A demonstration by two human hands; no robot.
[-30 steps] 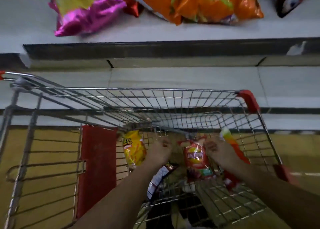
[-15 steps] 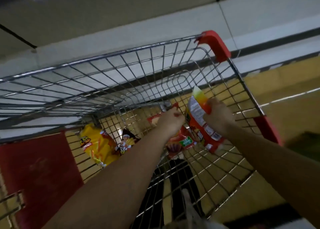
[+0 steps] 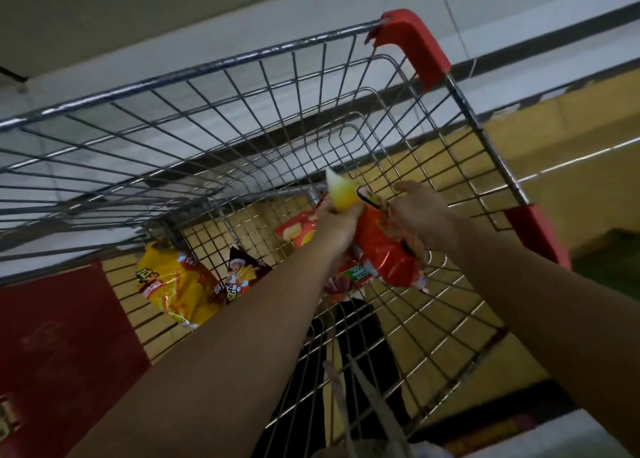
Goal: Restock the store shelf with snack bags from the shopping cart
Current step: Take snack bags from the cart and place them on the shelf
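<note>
Fingers of the left hand (image 3: 337, 220) are curled tight around the top corner of an orange bag (image 3: 384, 253), where its pale yellow tip sticks up above the knuckles. Right hand (image 3: 420, 211) is also closed on that bag, pinching its upper right edge, thumb raised above. Bag hangs between the two hands, inside the cart (image 3: 221, 135), lifted off the wire floor.

Cart contents, left to right:
- yellow bag (image 3: 173, 289), lying on the wire bottom near the far left corner, crumpled, foil glinting.
- dark bag (image 3: 242, 277) with a cartoon chef and fries printed on it, just beside the yellow one and touching it, partly hidden by the left forearm.
- red bag (image 3: 298, 234) showing a chip picture, behind the left wrist, mostly covered; whether it rests on the floor or leans on the held bag, cannot tell.
- orange bag, held as above; a green label patch shows near its lower edge.

Cart walls are bare steel mesh with red plastic corner caps (image 3: 410, 43) on the right side. Red panel (image 3: 59, 350) sits outside the cart at lower left. Pale shelf ledges (image 3: 138, 17) run across beyond the far wall; no bags visible on them from this angle. Yellow floor shows through the mesh.
</note>
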